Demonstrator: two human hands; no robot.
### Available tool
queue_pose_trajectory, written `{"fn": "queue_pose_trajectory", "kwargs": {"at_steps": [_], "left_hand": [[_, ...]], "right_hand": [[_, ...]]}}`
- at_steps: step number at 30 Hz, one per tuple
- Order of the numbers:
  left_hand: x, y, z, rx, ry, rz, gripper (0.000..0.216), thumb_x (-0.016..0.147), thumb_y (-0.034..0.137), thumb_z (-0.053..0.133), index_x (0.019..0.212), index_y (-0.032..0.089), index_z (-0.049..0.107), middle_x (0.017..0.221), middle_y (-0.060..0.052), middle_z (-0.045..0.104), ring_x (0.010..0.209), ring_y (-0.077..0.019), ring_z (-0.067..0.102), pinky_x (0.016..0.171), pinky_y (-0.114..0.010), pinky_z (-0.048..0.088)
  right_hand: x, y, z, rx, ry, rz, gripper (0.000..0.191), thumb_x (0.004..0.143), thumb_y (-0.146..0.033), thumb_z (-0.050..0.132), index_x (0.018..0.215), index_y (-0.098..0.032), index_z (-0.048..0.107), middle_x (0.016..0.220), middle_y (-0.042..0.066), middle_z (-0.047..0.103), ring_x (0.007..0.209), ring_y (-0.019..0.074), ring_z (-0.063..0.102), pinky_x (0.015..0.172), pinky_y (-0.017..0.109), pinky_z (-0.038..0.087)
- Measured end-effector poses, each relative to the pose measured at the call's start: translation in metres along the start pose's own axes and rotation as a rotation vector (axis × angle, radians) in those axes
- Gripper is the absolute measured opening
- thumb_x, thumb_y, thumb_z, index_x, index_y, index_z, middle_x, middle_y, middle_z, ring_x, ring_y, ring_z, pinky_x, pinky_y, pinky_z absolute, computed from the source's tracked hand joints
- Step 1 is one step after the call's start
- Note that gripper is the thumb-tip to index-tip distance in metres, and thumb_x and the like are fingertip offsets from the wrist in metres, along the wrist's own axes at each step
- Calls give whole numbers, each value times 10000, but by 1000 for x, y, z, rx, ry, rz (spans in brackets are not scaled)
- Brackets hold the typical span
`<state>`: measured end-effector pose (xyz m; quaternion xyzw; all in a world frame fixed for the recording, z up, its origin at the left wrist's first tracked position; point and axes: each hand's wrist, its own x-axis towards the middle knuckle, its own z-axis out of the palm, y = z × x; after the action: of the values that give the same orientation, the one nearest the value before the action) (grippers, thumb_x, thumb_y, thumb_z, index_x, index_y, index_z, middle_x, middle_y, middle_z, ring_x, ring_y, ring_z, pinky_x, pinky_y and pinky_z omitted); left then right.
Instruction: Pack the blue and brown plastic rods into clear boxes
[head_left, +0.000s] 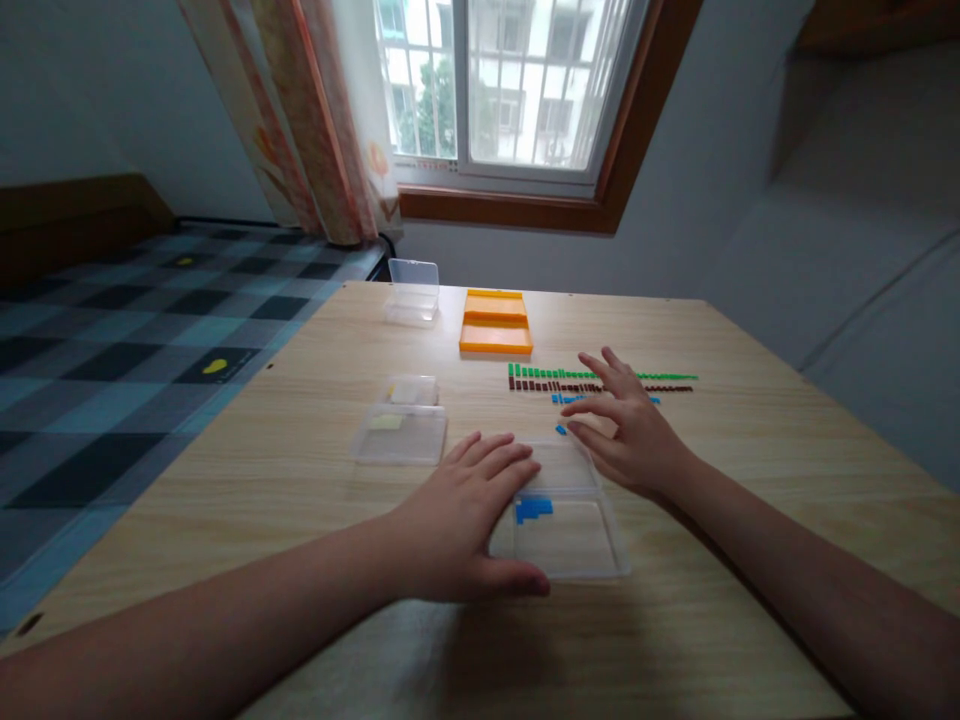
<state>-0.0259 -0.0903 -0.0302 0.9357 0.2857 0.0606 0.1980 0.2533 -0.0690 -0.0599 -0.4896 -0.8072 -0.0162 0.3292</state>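
Note:
My left hand [469, 520] lies with fingers spread over the left side of an opened clear plastic case [570, 545]. Inside that case, several blue pieces [534, 507] are grouped in the upper left corner of the near half. My right hand [626, 425] hovers past the case's far right corner, its fingers apart and nothing visible between them. Just off its thumb and index fingertips, a small blue piece [560, 430] rests on the wood. Beyond, a row of blue pieces [568, 399] is partly covered by the right hand.
Green pieces [540, 371] and dark brown pieces [532, 385] form long rows behind the blue row. An open orange case [496, 349] stands farther back. Two more clear cases, a near one [405, 450] and a far one [412, 310], sit on the left of the wooden table [262, 480].

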Motion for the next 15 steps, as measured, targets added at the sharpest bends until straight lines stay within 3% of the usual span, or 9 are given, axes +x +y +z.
{"fn": "queue_pose_trajectory", "kwargs": {"at_steps": [3, 11, 15], "left_hand": [[0, -1, 0, 6, -6, 4, 1024, 760, 777, 747, 1519, 141, 486, 1610, -196, 437, 1513, -434, 341, 1252, -647, 183], [0, -1, 0, -15, -1, -3, 1016, 742, 759, 778, 1515, 165, 491, 1605, -193, 446, 1510, -442, 343, 1251, -648, 183], [-1, -1, 0, -19, -5, 2, 1011, 763, 777, 742, 1521, 161, 483, 1608, -202, 437, 1507, -450, 344, 1239, -670, 193]], "right_hand": [[-1, -1, -1, -19, 16, 10, 180, 931, -304, 647, 1001, -260, 806, 1617, 96, 450, 1572, 380, 231, 1198, 717, 234], [0, -7, -5, -53, -71, 38, 166, 924, -302, 669, 876, -280, 826, 1615, 47, 458, 1574, 389, 220, 1197, 737, 223], [3, 2, -13, -71, 37, 50, 249, 967, -308, 592, 924, -246, 829, 1565, 88, 519, 1541, 388, 307, 1198, 703, 277]]}}
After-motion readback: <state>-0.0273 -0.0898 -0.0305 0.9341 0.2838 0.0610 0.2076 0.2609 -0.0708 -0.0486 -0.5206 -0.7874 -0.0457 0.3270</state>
